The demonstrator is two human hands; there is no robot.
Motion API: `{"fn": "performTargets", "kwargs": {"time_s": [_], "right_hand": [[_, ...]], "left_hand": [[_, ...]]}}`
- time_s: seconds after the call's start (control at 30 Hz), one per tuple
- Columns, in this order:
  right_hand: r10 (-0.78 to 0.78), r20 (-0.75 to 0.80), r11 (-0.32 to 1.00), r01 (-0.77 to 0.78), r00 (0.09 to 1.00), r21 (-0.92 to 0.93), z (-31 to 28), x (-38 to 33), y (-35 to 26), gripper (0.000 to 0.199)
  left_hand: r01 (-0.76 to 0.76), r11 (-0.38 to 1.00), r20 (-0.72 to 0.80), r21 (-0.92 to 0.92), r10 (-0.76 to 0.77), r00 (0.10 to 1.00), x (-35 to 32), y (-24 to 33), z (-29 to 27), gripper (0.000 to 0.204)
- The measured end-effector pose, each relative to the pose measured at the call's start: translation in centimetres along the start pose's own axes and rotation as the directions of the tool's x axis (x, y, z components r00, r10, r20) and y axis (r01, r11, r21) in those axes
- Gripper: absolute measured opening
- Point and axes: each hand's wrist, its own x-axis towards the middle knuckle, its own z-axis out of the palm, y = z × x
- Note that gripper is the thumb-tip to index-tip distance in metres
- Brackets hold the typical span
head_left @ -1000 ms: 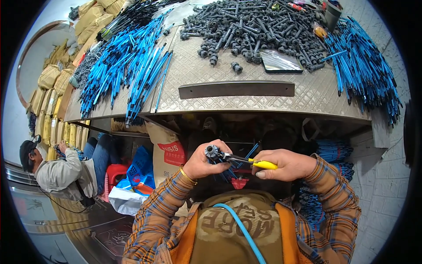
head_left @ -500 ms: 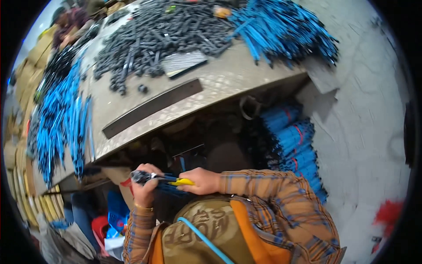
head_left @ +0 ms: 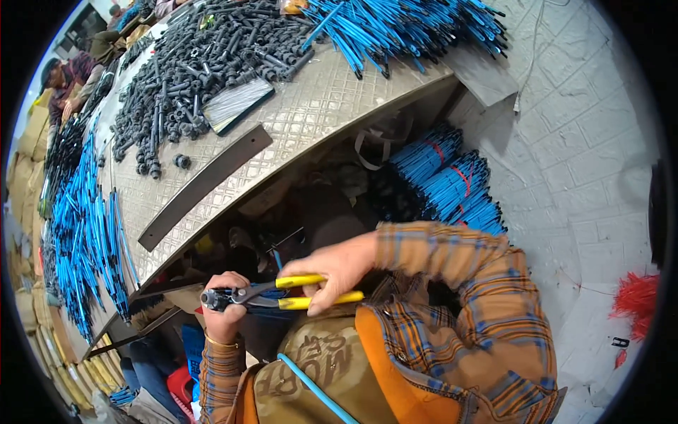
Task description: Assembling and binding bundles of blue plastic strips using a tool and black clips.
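Observation:
My right hand (head_left: 345,267) grips a pair of pliers (head_left: 302,280) with yellow handles, which stand spread apart. The dark jaws of the pliers reach to the fist of my left hand (head_left: 224,321). That fist is wrapped round a bundle of thin blue rods (head_left: 258,311), and dark grey ends (head_left: 212,299) stick out beside the thumb. What lies between the jaws is too small to tell. Both hands are in front of my body, below the table's near edge. A light blue strip (head_left: 318,389) lies across my brown apron (head_left: 304,357).
On the table (head_left: 311,116) lie a flat metal bar (head_left: 205,185), a heap of dark grey fittings (head_left: 191,71), a flat wrapped pack (head_left: 239,106) and blue rods (head_left: 395,32). Tied blue bundles (head_left: 452,184) rest below. Red strands (head_left: 639,304) lie right. Another person (head_left: 67,85) sits far left.
The pliers' handles, together in my right hand before, are now spread wide, and the jaws show at my left fist. My right forearm has risen. The view has shifted, moving the table leftward.

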Motion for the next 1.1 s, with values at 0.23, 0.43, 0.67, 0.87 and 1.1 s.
{"fn": "performTargets", "kwargs": {"time_s": [0.23,0.43,0.67,0.87,1.1], "right_hand": [[-0.383,-0.01,0.784,0.319,0.924,-0.532,0.0,-2.2,0.3,0.034],[-0.118,-0.047,0.987,0.122,0.992,0.103,2.6,-2.9,1.8,0.03],[-0.153,0.063,0.865,0.103,0.986,0.491,2.2,-1.6,6.3,0.036],[-0.063,-0.122,0.978,0.036,0.991,-0.207,3.1,-4.1,-1.5,0.04],[0.015,-0.097,1.0,-0.014,0.995,0.01,1.8,-2.3,2.8,0.039]], "left_hand": [[0.001,0.996,0.076,0.094,-0.008,0.997,1.5,-0.7,0.1,0.043],[0.067,0.993,0.01,0.097,-0.068,0.998,0.1,0.1,0.4,0.043],[0.159,0.978,0.192,0.137,-0.184,0.964,0.9,0.5,1.6,0.035],[0.109,0.982,0.087,0.151,-0.123,0.988,0.9,1.3,1.7,0.035],[0.198,0.977,0.065,0.077,-0.203,0.977,0.9,1.5,2.0,0.04]]}}
